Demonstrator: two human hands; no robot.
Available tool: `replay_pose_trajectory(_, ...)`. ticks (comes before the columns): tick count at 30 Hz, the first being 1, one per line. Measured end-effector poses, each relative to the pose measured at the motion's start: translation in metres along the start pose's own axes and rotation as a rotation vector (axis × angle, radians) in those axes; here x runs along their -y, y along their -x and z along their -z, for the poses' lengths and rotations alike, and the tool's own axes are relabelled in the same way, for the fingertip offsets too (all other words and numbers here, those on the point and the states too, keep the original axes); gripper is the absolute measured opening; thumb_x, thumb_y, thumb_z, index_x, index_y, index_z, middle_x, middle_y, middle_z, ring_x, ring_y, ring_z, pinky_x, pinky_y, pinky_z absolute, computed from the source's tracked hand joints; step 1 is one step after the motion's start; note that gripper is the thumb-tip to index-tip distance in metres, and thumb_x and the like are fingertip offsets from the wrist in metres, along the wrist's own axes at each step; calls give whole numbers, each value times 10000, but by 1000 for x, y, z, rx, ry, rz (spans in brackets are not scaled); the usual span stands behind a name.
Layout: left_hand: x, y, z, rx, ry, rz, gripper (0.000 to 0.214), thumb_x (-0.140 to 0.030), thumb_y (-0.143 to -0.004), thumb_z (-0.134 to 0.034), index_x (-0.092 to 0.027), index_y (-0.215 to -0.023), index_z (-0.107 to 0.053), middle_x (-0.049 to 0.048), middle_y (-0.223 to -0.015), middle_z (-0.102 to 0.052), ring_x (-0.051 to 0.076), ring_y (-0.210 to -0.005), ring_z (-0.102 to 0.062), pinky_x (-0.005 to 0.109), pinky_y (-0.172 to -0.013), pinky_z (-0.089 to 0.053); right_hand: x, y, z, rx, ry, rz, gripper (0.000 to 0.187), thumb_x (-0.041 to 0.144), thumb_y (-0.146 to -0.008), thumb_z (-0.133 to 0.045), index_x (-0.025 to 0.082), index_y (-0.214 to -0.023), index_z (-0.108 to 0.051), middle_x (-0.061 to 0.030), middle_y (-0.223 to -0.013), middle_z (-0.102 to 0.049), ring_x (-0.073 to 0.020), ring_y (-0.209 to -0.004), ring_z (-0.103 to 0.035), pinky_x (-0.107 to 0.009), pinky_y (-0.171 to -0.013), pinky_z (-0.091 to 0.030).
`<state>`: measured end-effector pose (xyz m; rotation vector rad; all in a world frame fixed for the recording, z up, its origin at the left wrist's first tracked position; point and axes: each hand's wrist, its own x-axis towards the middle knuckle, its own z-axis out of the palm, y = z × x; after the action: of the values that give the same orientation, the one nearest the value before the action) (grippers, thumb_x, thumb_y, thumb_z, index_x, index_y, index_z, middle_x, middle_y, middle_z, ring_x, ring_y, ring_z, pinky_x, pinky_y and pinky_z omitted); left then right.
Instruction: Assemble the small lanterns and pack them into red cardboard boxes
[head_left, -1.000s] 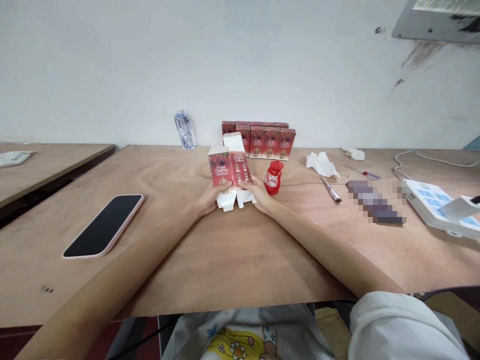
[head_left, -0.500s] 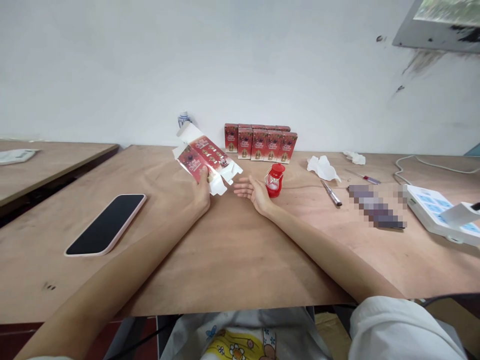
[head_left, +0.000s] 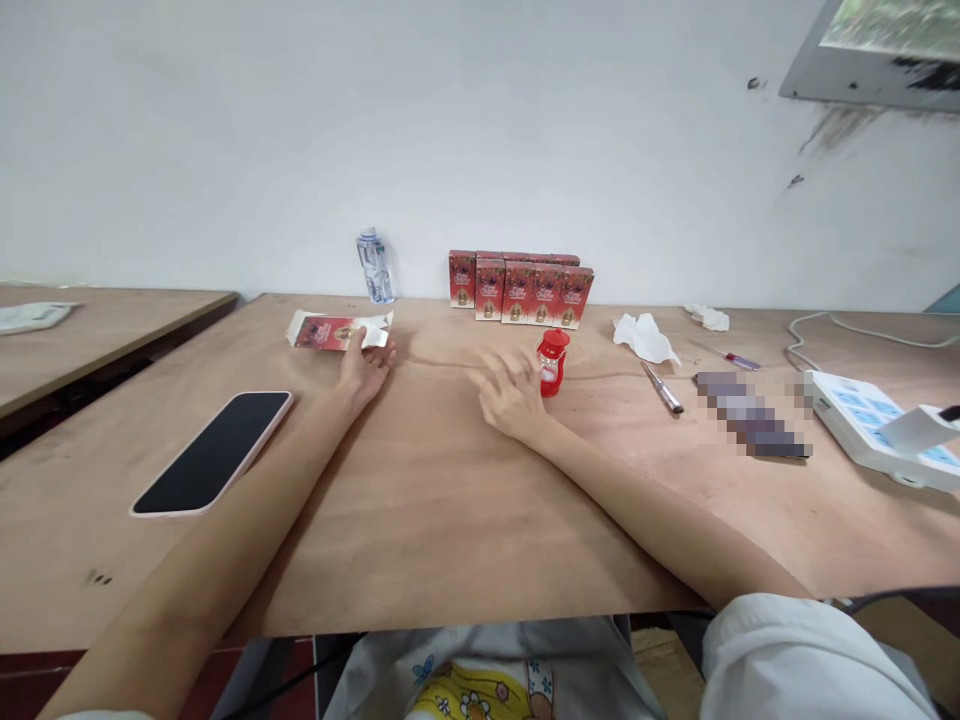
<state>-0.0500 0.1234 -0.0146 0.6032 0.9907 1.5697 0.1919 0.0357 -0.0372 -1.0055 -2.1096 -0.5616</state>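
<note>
My left hand [head_left: 365,372] grips the end of a red and white printed carton [head_left: 322,333], held low over the left part of the table. Its white flaps stick out near my thumb. My right hand [head_left: 511,396] is open with its palm down and fingers apart, slightly blurred. Right beside those fingers stands a small red lantern [head_left: 555,343], upright, its left side partly covered by them. Whether they touch it I cannot tell.
Several red boxes [head_left: 519,294] stand in rows by the wall, with a water bottle [head_left: 374,268] to their left. A phone [head_left: 214,452] lies at left. On the right are crumpled tissue [head_left: 645,338], a pen-like tool [head_left: 663,388], a screwdriver [head_left: 739,361] and a power strip [head_left: 862,415].
My left hand has moved left with the carton, which now lies lower and flatter, uncovering the bottle. My right hand has turned palm down, closer to the lantern.
</note>
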Motion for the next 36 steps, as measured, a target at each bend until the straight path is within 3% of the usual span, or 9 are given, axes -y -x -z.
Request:
replay_pose_trajectory(3,-4,4,-1,82,20,106,282,-381,-890,-413,-143,-905,-563,108,-872,-646,172,-873,-639,265,-748,-529,-15,2,-1,-75,160,-184,446,125,-838,-441,282,-1250,-500,-82,-1396,-435,-277,-1377,-239,-605,-1099,-72)
replay_pose_trajectory(7,5,10,-8,227,-158,146,192,-211,-820,-486,-91,-897,-615,150,-894,-670,176,-819,-656,266,-769,-524,-36,3,3,-99,237,-357,390,183,-833,-473,250,-1214,-523,-103,-1453,-345,-330,-1406,-125,-673,-1058,-77)
replay_pose_trajectory(11,21,22,-18,333,-335,68,122,-138,-779,-526,-99,-839,-624,115,-795,-680,157,-724,-651,290,-788,-515,-52,6,5,-96,217,-406,292,167,-862,-411,199,-1091,-589,-140,-1411,-400,-359,-1363,-219,-651,-1001,-246)
replay_pose_trajectory(15,35,35,-26,380,-465,-72,171,-127,-707,-632,-138,-877,-613,58,-793,-670,140,-726,-633,310,-841,-487,-60,7,5,-164,148,-316,284,184,-911,-360,180,-1001,-629,-148,-1271,-518,-315,-1275,-345,-549,-985,-345)
replay_pose_trajectory(18,46,46,-32,449,-616,-216,438,-146,-595,-747,-161,-1004,-591,82,-992,-661,188,-919,-624,364,-938,-439,-55,6,4,-215,41,-201,259,208,-920,-375,187,-977,-628,-132,-1162,-567,-267,-1189,-417,-487,-983,-376)
replay_pose_trajectory(22,59,62,-40,611,-717,-344,719,-204,-518,-818,-183,-1173,-524,130,-1243,-564,258,-1204,-490,428,-1059,-322,-31,3,2,-275,-243,-169,215,258,-916,-381,220,-950,-590,-111,-1093,-582,-240,-1134,-464,-480,-976,-387)
replay_pose_trajectory(29,60,73,-47,902,-640,-288,238,-241,-641,-733,-160,-846,-645,36,-881,-669,232,-907,-607,365,-885,-459,18,-13,10,-340,-693,-280,270,337,-946,-245,260,-889,-498,-69,-926,-612,-198,-1008,-567,-411,-920,-438)
replay_pose_trajectory(33,57,77,-48,916,-611,-244,247,-254,-646,-723,-167,-864,-647,28,-903,-669,205,-902,-600,336,-871,-455,17,-24,17,-403,-819,-491,205,317,-936,-307,256,-884,-496,-42,-908,-608,-171,-937,-582,-356,-891,-444)
replay_pose_trajectory(36,58,81,-49,845,-514,-131,255,-296,-649,-712,-163,-841,-609,11,-859,-651,167,-842,-600,305,-833,-461,2,-36,21,-425,-962,-650,148,249,-897,-357,240,-854,-498,-8,-839,-605,-147,-818,-582,-322,-812,-459)
